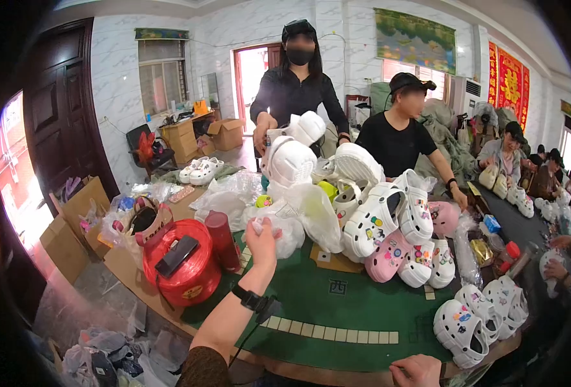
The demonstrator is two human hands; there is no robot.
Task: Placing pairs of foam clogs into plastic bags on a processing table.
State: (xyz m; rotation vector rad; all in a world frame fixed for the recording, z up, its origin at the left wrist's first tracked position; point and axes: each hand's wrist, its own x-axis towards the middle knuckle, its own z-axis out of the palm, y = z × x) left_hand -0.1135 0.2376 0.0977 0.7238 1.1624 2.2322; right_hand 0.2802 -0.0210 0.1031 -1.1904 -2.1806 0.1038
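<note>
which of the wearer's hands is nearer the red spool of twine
Left. The left hand is raised just right of the red spool; the right hand rests at the table's near edge.

A green-topped counter [356, 309] fills the middle of the frame. White and pink clogs [388, 232] are heaped at its centre, more white clogs [485, 313] lie lower right, clear plastic bags [298, 213] sit centre-left, and a red twine spool [182, 261] stands at left.

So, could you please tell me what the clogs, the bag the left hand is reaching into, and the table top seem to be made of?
Clogs: likely moulded foam or rubber; smooth, matte, thick-walled with punched holes. Bag: thin clear plastic film, crinkled and glossy. Table top: seemingly green felt or cloth; flat, no shine.
</note>
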